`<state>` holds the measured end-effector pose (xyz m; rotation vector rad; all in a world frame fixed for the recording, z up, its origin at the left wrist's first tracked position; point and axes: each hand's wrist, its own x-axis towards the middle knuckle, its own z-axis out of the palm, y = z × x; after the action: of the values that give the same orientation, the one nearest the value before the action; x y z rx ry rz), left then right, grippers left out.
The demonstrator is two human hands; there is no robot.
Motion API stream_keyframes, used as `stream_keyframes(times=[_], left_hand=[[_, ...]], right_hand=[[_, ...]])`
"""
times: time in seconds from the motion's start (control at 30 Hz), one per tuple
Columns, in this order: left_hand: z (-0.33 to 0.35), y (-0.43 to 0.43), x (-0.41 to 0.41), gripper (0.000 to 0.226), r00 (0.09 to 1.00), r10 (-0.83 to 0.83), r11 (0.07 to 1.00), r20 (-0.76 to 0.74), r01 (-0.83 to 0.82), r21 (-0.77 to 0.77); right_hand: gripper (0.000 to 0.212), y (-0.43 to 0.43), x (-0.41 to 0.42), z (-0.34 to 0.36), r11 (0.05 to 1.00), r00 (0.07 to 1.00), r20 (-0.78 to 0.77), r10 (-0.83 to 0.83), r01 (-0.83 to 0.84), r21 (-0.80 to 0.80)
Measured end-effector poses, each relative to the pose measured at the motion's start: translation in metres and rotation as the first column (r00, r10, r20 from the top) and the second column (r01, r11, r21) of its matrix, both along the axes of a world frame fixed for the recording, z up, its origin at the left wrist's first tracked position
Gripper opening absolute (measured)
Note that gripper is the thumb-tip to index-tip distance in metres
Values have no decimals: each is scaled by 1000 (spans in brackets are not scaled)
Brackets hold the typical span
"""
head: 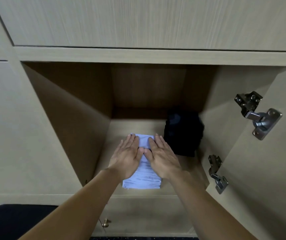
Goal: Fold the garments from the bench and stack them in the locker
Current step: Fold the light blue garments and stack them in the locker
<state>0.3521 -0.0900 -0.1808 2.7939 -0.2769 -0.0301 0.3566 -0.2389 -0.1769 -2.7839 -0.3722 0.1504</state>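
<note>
A folded pale blue garment (143, 180) lies on the floor of the open wooden locker (80, 118), near its front edge. My left hand (127, 155) and my right hand (162, 155) lie flat on top of it side by side, fingers straight and pointing inward, thumbs touching. A folded black garment (183, 134) stands to the right of the blue one, against the locker's right wall. The hands hide the middle of the blue garment.
The locker door (263, 170) hangs open on the right, with two metal hinges (258, 115) on it. A black bench or seat (12, 220) shows at the bottom left. A small brass knob (106, 222) sits on the panel below the locker.
</note>
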Motion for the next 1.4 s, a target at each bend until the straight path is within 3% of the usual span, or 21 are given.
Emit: stream_keyframes(times=[0.17, 0.4, 0.7, 0.93, 1.2, 1.4], left_hand=[[-28, 2, -1, 60, 999, 45, 983, -31, -50, -176], [-41, 2, 0, 59, 997, 72, 947, 7, -67, -313], [-8, 8, -12, 59, 996, 81, 979, 32, -73, -190], [57, 21, -56, 64, 987, 108, 992, 117, -114, 48], [131, 42, -134, 63, 961, 179, 978, 212, -198, 69], [151, 72, -207, 62, 936, 263, 962, 235, -274, 13]], right_hand=[[62, 0, 3, -24, 989, 999, -22, -31, 34, 144], [62, 2, 6, -37, 982, 999, -1, -48, 47, 182], [61, 2, -1, -5, 998, 999, 14, -41, 40, 57], [56, 0, -31, 59, 991, 966, 224, -133, 127, 41], [61, 15, -107, 131, 992, 949, 290, -128, 123, 34], [44, 43, -167, 152, 999, 928, 372, -37, 49, -23]])
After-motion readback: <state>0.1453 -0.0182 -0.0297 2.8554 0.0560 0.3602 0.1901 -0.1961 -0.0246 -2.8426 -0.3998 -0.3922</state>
